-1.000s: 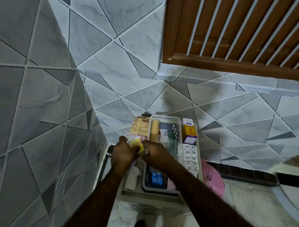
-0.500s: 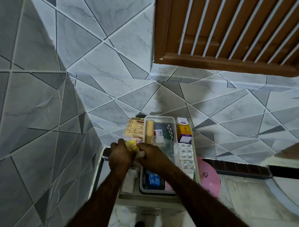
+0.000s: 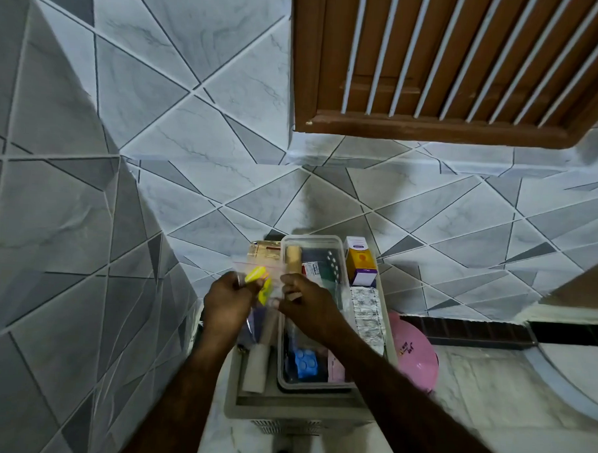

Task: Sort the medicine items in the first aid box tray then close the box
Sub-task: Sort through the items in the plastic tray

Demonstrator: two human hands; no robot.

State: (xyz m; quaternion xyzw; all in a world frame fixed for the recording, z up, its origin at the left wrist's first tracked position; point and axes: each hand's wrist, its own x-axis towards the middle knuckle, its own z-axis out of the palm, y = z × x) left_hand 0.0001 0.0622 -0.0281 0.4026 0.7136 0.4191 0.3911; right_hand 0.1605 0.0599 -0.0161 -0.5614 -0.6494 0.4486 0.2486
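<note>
Both my hands hold a small clear zip bag (image 3: 259, 276) with yellow pills inside, stretched between them above the box. My left hand (image 3: 227, 297) pinches its left edge, my right hand (image 3: 304, 303) its right edge. Below sits the open grey first aid box (image 3: 235, 403) with a clear inner tray (image 3: 312, 242). The tray holds a beige bandage roll (image 3: 293, 257), blister strips and a blue pill pack (image 3: 306, 363). An orange and purple medicine carton (image 3: 361, 263) and silver blister strips (image 3: 367, 315) lie to the tray's right. A white tube (image 3: 256, 371) lies to its left.
The box rests on a small stand in a tiled corner. A tiled wall stands close on the left and behind. A pink plastic bowl (image 3: 417, 354) sits on the floor to the right. A brown louvred window (image 3: 452, 61) hangs above.
My hands have drawn slightly apart and lifted, spreading the clear bag of yellow pills open between them. The view has shifted a little.
</note>
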